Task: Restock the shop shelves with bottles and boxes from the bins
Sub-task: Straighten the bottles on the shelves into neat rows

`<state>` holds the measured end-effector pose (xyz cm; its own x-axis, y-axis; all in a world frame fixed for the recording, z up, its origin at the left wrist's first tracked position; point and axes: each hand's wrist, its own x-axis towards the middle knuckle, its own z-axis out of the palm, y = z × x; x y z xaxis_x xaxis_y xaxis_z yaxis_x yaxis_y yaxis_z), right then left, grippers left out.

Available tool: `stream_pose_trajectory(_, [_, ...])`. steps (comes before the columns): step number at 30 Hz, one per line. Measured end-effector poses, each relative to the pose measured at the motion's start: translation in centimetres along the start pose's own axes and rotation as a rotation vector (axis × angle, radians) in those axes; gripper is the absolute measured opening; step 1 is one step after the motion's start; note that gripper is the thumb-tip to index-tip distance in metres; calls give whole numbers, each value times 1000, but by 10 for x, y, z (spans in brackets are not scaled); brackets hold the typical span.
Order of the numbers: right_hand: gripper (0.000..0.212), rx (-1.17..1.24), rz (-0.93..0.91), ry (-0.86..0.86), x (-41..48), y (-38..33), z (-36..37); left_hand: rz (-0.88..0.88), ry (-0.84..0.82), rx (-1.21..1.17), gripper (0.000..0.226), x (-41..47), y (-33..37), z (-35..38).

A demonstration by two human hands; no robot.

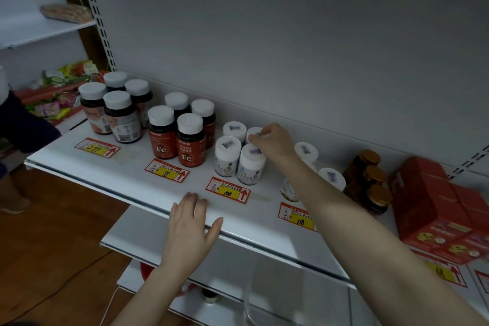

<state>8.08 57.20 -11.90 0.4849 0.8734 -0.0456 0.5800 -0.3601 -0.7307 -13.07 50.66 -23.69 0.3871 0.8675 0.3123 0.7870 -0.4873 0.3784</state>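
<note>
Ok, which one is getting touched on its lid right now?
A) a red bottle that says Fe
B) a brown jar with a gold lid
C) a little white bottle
C: the right grip pinches the cap of a small white bottle, while the red Fe bottles and the brown gold-lidded jars stand untouched.

White shelf point(127, 167); white-capped red bottles point(185, 140); white bottles point(238, 161); amber gold-capped jars point(370, 177); red boxes point(434, 204); red-yellow price tags point(227, 189).
</note>
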Motion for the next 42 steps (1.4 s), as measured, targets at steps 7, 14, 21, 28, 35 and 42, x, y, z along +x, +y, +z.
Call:
stream_pose_trajectory(7, [31,-70,-14,6,5,1,4,-1,19,22,68,-1,0,3])
stream_pose_trajectory(14, [27,-89,-73,82,8,1,0,29,33,49,58,0,0,3])
stream_pose_trajectory(21, [23,-72,-224,198,-8,-5,-26,115,2,45,44,5,1,-11])
stream_pose_trajectory(28, [23,-64,-247,299,-56,-17,-28,327,45,42,39,-3,2,-45])
stream_pose_trajectory(35, [23,-138,-147,291,-126,-8,5,443,4,59,38,-31,-14,-73])
stream_pose_trajectory(42, [28,-198,-52,286,-198,31,19,513,-98,66,39,-55,-15,-76])
